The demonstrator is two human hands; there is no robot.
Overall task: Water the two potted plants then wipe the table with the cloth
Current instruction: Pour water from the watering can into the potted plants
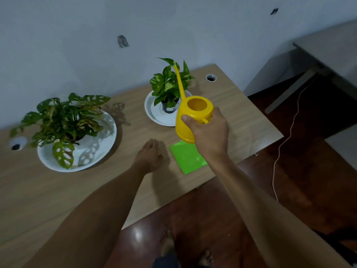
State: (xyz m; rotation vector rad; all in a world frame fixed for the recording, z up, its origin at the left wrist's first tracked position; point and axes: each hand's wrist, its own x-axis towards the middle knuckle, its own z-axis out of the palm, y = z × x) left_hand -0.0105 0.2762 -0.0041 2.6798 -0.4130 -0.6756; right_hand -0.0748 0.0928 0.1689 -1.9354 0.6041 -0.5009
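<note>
Nearest the person, the left hand (149, 158) rests flat on the desk (58, 190), fingers relaxed and holding nothing. Just beside it lies one green cloth (186, 157), untouched near the front edge. Above the cloth the right hand (209, 132) grips the handle of the single yellow watering can (190, 117), fingers curled round it; the can is raised off the desk, its long spout reaching up through the leaves of the far plant (170, 82). So the watering step looks to be in hand. Next, the can probably needs tipping forward so the spout drops toward the pot's soil. There are two potted plants, each on its own white plate; the other plant (63, 122) stands well to the left.
</note>
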